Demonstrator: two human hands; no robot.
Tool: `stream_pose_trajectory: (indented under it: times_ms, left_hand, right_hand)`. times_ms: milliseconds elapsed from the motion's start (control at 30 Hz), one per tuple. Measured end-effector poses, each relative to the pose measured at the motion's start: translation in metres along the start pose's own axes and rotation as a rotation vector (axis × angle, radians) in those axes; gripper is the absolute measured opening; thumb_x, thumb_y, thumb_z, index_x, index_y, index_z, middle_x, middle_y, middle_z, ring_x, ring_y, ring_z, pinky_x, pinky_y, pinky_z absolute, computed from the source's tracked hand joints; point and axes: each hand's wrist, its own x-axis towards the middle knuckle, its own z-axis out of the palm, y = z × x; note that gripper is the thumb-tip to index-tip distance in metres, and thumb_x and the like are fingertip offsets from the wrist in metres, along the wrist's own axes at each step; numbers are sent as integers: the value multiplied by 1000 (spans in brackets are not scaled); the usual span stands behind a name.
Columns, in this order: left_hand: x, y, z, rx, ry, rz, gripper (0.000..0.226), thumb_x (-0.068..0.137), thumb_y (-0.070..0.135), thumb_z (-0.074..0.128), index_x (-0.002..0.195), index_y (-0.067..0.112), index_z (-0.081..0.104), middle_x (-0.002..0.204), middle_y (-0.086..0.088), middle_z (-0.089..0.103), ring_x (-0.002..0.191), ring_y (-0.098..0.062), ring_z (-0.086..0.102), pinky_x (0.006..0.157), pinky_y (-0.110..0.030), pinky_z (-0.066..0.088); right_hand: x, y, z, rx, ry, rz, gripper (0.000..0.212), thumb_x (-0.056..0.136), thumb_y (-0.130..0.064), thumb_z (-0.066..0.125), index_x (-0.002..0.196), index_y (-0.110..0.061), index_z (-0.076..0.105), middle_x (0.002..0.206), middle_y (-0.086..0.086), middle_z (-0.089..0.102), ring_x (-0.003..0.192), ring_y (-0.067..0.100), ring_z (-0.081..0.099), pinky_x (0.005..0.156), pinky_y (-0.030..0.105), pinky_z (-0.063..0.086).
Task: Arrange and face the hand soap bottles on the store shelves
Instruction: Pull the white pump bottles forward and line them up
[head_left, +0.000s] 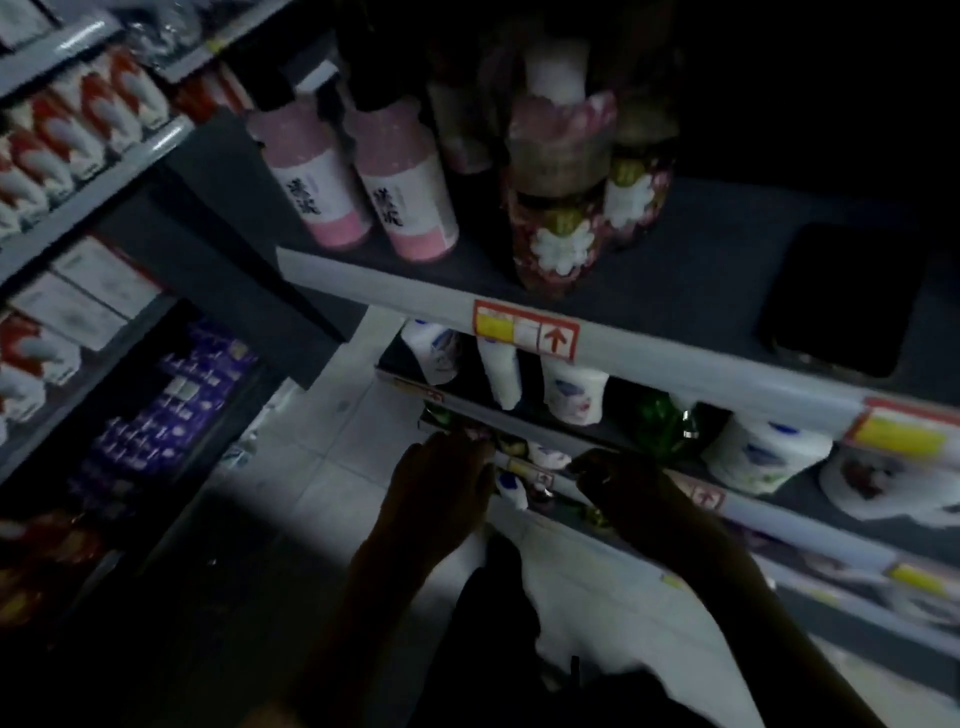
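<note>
The view is dark and blurred. Both my hands reach down to a low shelf (779, 519) of small bottles. My left hand (441, 488) rests at the shelf's front edge, fingers bent, touching small bottles there. My right hand (628, 493) is curled at the same edge; what it holds is too dark to tell. A small white bottle with a blue cap (511, 488) stands between the hands. White soap bottles (574, 395) and a green bottle (662, 421) stand on the shelf above. Two pink bottles (405, 182) and floral bottles (558, 228) stand on the top shelf.
A price rail with a red arrow tag (524, 330) runs along the top shelf's front. A dark flat object (841, 301) lies on that shelf at right. A second shelving unit at left holds red-and-white packs (78, 130) and purple packs (171, 400). Pale floor tiles (322, 467) lie between.
</note>
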Motion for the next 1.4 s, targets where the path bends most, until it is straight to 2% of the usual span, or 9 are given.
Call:
stream_pose_trajectory:
  times_ms: [200, 467, 600, 733, 800, 867, 967, 1100, 1400]
  left_hand:
    - [17, -19, 82, -5, -213, 184, 22, 84, 28, 49, 88, 17, 68, 82, -6, 66, 78, -31, 63, 64, -37, 52]
    - [50, -85, 260, 17, -290, 483, 9, 81, 22, 60, 86, 20, 68, 87, -4, 67, 81, -28, 62, 64, -31, 45]
    - [55, -118, 395, 282, -372, 640, 11, 75, 18, 65, 84, 16, 71, 81, -8, 69, 75, -32, 65, 65, -38, 54]
    - [44, -149, 513, 374, -415, 559, 14, 62, 18, 80, 72, 14, 71, 68, -7, 68, 61, -26, 65, 56, -28, 53]
    - [36, -151, 540, 307, -391, 463, 18, 80, 19, 68, 96, 11, 70, 96, -9, 69, 86, -25, 66, 67, -27, 46]
    - [23, -148, 546, 219, -267, 463, 27, 93, 23, 49, 117, 16, 58, 113, -10, 60, 101, -31, 59, 71, -33, 41]
    - [-7, -175, 503, 172, -26, 420, 28, 94, 33, 42, 117, 25, 57, 117, -6, 59, 101, -30, 57, 69, -32, 36]
    - [-37, -231, 452, 251, -67, 280, 24, 92, 32, 43, 98, 22, 64, 103, -7, 64, 88, -29, 60, 65, -32, 46]
    - [-14, -231, 415, 166, 66, 255, 21, 94, 34, 48, 104, 21, 60, 106, -7, 61, 91, -28, 59, 65, -30, 40]
  right_hand:
    - [18, 51, 69, -23, 87, 138, 29, 98, -16, 48, 123, -8, 61, 122, 15, 63, 116, 30, 58, 89, 29, 41]
    - [94, 143, 207, -226, 215, 166, 22, 81, -20, 61, 97, -10, 71, 95, 19, 72, 82, 38, 70, 66, 44, 59]
    - [148, 199, 290, -391, 174, 181, 26, 94, -26, 52, 112, -15, 65, 117, 13, 65, 103, 38, 63, 75, 37, 50]
    - [191, 256, 364, -535, 67, 275, 33, 97, -36, 45, 126, -23, 54, 130, 5, 59, 116, 29, 59, 87, 38, 48]
    - [206, 274, 389, -635, 64, 254, 35, 98, -35, 43, 129, -22, 53, 133, 6, 57, 120, 29, 57, 92, 38, 47]
    - [218, 285, 407, -723, 57, 197, 37, 100, -30, 41, 133, -19, 51, 137, 9, 54, 125, 29, 52, 96, 38, 44]
    - [220, 255, 416, -593, 159, 146, 39, 98, -28, 42, 135, -18, 49, 136, 16, 53, 122, 34, 53, 94, 41, 46]
    - [194, 201, 409, -600, 276, 77, 34, 96, -35, 45, 124, -19, 58, 128, 14, 59, 114, 34, 58, 84, 37, 47]
    - [189, 130, 374, -657, 543, -61, 29, 96, -37, 45, 116, -22, 61, 111, 13, 63, 97, 36, 62, 71, 37, 44]
